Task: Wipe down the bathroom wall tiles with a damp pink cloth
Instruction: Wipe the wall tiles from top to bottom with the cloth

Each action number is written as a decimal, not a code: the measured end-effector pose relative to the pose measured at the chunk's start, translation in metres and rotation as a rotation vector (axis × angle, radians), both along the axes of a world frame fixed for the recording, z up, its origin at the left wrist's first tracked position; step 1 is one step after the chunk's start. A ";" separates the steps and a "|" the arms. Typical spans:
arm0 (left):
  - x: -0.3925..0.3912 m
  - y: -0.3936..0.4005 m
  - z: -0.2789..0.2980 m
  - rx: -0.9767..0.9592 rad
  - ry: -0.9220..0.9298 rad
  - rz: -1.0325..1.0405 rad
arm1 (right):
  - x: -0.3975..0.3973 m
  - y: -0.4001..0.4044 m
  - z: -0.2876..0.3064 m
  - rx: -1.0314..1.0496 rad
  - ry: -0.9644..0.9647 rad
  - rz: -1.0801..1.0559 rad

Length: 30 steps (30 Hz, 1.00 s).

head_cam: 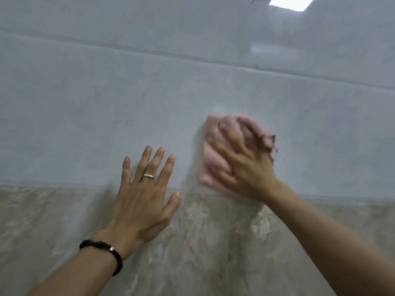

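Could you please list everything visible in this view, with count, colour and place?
Grey wall tiles: several, pale grey, upper and middle wall.
Mottled tiles: lower band, beige-brown, below the grey ones.
Light reflection: one, bright white, top right edge.
Pink cloth: one, pink, bunched against the grey tile, right of centre.
Ring: one, silver, on a finger of the left hand.
Bracelet: one, black with a small bead, left wrist.
Left hand: fingers spread flat on the wall.
Right hand: motion-blurred, fingers curled over the cloth, pressing it to the wall.
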<state>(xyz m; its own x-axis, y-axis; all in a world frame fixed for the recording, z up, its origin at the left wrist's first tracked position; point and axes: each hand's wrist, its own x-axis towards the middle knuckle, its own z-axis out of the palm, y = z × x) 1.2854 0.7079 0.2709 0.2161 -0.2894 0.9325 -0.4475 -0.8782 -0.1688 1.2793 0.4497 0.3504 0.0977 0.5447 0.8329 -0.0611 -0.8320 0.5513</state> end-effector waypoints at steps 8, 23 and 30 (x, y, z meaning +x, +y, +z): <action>-0.006 -0.054 0.032 -0.040 0.008 0.020 | 0.001 0.004 0.002 -0.236 0.074 0.191; -0.013 -0.099 0.096 -0.042 -0.018 0.073 | -0.019 -0.069 0.183 0.399 0.036 0.039; -0.005 -0.120 0.102 -0.009 0.012 0.081 | -0.023 -0.098 0.149 -0.009 0.011 0.004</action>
